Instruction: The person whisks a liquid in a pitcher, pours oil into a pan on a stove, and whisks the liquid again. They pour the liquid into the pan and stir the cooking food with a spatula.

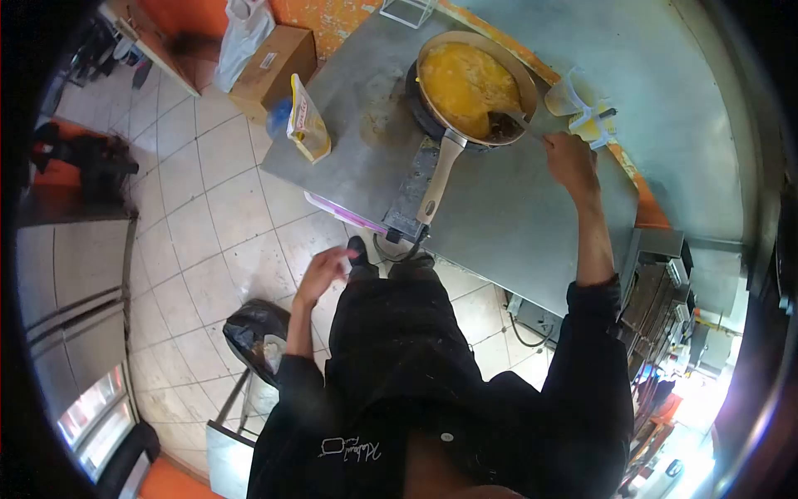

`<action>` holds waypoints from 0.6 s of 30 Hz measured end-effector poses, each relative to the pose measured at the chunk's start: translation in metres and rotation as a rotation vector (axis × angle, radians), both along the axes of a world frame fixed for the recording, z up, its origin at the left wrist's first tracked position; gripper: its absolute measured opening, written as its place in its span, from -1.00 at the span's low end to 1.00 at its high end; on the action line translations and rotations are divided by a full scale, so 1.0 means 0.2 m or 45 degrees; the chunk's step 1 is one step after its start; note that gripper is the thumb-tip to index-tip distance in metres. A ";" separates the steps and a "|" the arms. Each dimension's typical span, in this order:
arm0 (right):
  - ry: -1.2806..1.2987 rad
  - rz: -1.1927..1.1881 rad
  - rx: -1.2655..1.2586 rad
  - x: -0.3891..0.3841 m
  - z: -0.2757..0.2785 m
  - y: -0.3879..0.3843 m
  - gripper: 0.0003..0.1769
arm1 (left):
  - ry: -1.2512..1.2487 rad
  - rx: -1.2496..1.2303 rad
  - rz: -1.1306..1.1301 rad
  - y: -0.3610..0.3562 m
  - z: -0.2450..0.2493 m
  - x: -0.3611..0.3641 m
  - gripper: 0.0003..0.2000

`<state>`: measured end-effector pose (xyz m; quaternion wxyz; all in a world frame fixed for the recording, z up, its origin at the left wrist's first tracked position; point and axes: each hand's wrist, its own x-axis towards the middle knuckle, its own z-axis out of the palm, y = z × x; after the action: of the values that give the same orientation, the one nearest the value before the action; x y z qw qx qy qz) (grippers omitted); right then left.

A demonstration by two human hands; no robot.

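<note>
A pan (532, 87) with a beige handle sits on a burner on the metal table, its handle toward my body. Yellow liquid (467, 79) fills most of it, with a darker patch at the lower right. My right hand (572, 164) is closed round the end of a spatula (524, 121), whose blade is in the pan near that dark patch. My left hand (322, 276) hangs over the floor in front of my body, fingers apart, with nothing in it. An opened pouch (308, 125) stands at the table's left edge.
Two plastic measuring jugs (568, 93) stand right of the pan. The metal table (507, 216) has a near edge by my legs. A cardboard box (274, 71) with a white bag (243, 41) is at the upper left. A black bin bag (256, 333) stands lower left.
</note>
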<state>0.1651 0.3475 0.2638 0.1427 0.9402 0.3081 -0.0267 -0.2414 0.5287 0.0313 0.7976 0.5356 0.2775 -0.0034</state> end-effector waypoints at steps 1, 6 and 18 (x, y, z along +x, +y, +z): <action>-0.015 -0.014 0.089 0.02 -0.04 0.02 -0.78 | -0.129 0.013 -0.145 0.01 0.10 0.15 -0.66; -0.015 -0.032 0.108 0.16 -0.21 0.14 -0.73 | -0.042 -0.166 -0.252 -0.22 0.28 0.73 -0.50; 0.151 0.193 0.197 -0.04 -0.11 0.51 -0.81 | -0.045 -0.279 -0.187 -0.24 0.23 0.80 -0.51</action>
<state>0.1562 0.4504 0.2414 0.0529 0.9192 0.3872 -0.0476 -0.0806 0.4815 0.0769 0.8537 0.4639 0.2216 -0.0827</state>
